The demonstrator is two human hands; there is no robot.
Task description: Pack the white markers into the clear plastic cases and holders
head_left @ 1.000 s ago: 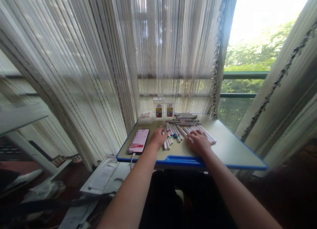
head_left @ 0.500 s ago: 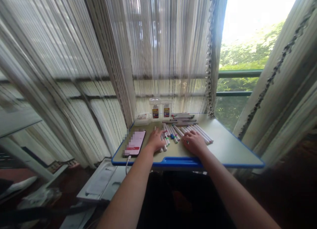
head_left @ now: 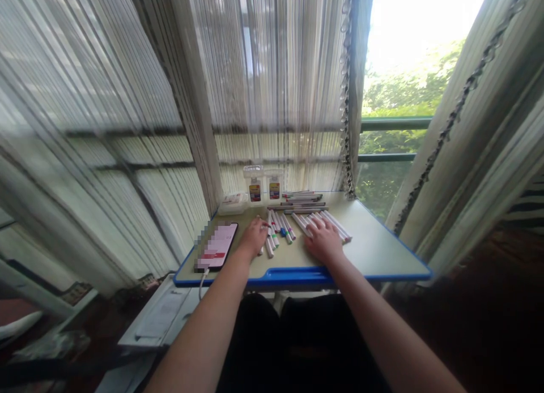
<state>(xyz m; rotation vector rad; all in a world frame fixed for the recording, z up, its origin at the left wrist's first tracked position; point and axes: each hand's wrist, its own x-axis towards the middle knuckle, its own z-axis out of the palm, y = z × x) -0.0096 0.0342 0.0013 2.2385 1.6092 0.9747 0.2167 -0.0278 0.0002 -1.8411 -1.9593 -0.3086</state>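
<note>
Both my hands rest on a row of white markers (head_left: 284, 229) with coloured caps, laid out on a small blue-rimmed table (head_left: 374, 251). My left hand (head_left: 254, 236) lies on the left end of the row, fingers loosely bent over a few markers. My right hand (head_left: 323, 240) lies flat on the right part of the row with fingers spread. Neither hand lifts anything.
A phone (head_left: 216, 247) with a lit screen and a cable lies at the table's left. Two small bottles (head_left: 264, 187), a clear box (head_left: 232, 202) and a stack of more markers (head_left: 304, 199) stand at the back by the striped curtain. A white stand (head_left: 157, 319) sits lower left.
The view has swung, so the table sits further left in the picture. Both hands stay on the markers; the right hand's fingers have spread flatter.
</note>
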